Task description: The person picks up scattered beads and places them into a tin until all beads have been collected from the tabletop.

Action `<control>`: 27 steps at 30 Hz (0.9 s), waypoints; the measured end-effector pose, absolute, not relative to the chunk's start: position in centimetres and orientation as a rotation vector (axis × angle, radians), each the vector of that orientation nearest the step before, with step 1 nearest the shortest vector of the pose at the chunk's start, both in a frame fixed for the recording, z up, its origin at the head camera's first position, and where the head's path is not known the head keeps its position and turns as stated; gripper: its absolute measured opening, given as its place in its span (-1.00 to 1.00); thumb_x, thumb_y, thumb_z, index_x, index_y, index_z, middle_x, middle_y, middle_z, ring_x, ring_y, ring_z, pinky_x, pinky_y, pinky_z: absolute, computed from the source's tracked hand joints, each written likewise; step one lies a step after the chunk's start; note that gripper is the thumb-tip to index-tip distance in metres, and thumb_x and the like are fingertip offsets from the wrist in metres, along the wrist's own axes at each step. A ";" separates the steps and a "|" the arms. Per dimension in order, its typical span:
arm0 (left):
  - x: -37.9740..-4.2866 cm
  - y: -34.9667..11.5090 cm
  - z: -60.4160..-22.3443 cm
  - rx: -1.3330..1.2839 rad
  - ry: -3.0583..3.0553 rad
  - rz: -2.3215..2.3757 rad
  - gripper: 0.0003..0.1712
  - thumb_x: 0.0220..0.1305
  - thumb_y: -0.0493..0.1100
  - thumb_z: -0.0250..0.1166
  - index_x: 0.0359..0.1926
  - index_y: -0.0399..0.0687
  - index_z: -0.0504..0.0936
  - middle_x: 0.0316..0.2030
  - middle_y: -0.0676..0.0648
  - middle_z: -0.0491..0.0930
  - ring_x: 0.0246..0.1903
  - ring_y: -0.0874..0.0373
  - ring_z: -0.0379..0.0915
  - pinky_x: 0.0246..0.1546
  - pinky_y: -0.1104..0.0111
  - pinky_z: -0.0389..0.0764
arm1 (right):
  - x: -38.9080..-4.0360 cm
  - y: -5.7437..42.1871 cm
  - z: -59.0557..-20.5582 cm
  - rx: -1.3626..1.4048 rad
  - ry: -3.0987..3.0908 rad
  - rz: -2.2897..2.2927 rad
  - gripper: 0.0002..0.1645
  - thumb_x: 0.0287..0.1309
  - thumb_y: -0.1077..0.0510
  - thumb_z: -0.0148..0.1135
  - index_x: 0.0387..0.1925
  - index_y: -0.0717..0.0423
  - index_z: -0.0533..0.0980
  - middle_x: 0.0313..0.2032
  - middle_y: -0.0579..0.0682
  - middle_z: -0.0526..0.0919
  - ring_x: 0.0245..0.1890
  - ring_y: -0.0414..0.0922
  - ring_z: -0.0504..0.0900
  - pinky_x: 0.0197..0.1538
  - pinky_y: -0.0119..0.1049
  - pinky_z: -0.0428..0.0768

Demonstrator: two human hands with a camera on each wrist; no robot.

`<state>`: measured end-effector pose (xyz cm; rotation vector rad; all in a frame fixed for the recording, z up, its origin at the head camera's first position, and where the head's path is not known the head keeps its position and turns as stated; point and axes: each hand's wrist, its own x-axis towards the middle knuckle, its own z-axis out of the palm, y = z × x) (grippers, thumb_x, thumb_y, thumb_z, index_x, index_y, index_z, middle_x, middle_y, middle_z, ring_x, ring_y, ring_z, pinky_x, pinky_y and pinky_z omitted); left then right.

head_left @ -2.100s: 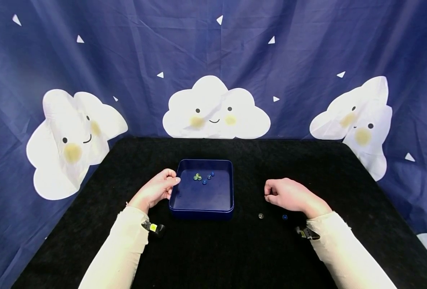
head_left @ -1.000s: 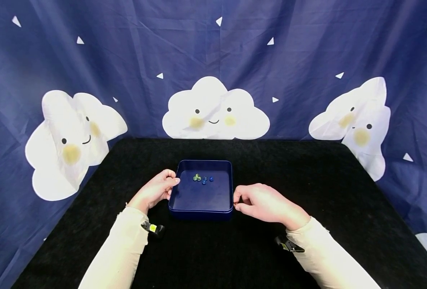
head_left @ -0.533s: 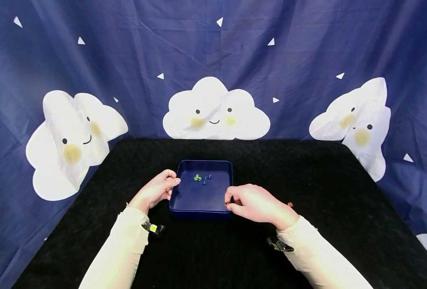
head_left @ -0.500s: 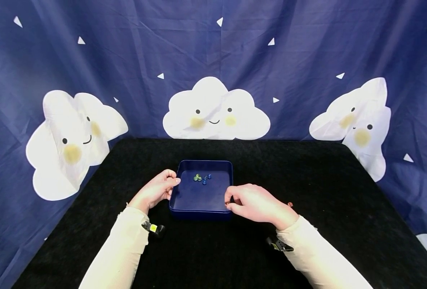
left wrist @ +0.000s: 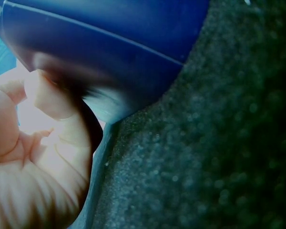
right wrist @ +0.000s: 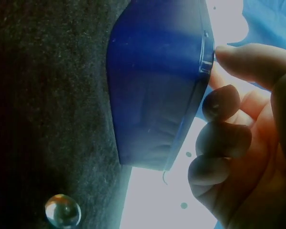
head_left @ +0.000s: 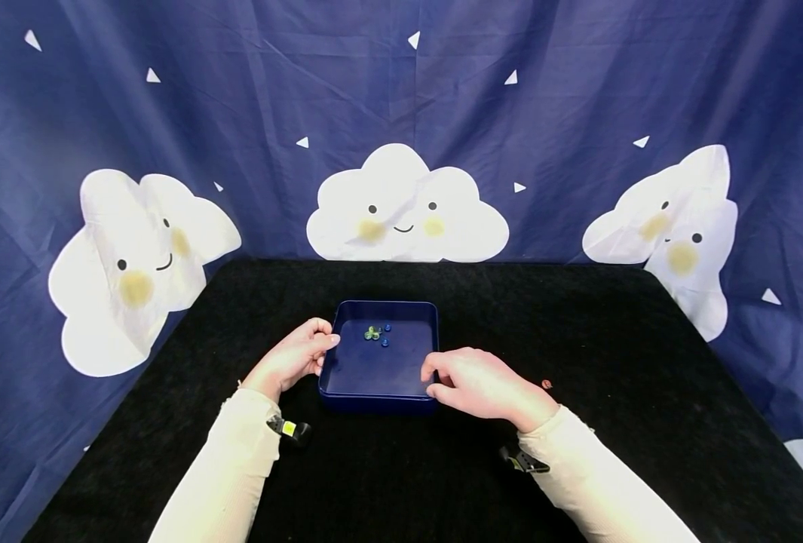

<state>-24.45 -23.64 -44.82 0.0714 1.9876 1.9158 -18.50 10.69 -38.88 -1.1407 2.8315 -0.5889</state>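
A dark blue square tray sits on the black cloth. My left hand grips its left side, thumb at the rim and fingers curled against the outer wall. Inside, towards the back, lie several green-yellow marbles in a cluster, with a blue marble and another blue marble close by. Over the tray's right rim hovers my right hand; thumb and index finger are parted, nothing visible between them. In the right wrist view its other fingers bend loosely beside the tray wall.
A reddish marble lies on the cloth behind the right wrist. In the right wrist view, a clear marble with an orange tint rests on the cloth beside the tray. A blue curtain with clouds hangs behind the table.
My right hand has travelled left to the tray's right rim. Its fingertips have parted, and the reddish marble they pinched is out of sight. Blue marbles have rolled left; the left hand stays still.
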 end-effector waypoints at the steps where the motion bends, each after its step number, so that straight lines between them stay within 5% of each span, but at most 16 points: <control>1: -24.5 -23.6 -44.8 0.076 1.988 1.915 -0.75 0.47 -0.23 0.17 -0.03 -0.12 0.24 -0.53 0.01 0.36 -0.60 0.23 0.33 -0.58 0.43 0.51 | -18.5 10.8 -38.9 -1.131 2.837 -0.597 -0.87 0.22 0.01 0.36 -0.19 -0.20 0.59 -0.60 -0.35 0.38 -0.52 -0.31 0.42 -0.39 -0.32 0.44; 27: -24.6 -23.7 -45.0 0.094 1.999 1.909 -0.73 0.46 -0.21 0.18 -0.02 -0.14 0.24 -0.52 0.00 0.36 -0.59 0.22 0.33 -0.57 0.43 0.52 | -19.4 18.9 -39.0 -0.821 2.959 -0.744 -0.87 0.21 0.08 0.35 -0.20 -0.14 0.60 -0.62 -0.31 0.40 -0.64 -0.34 0.39 -0.42 -0.31 0.44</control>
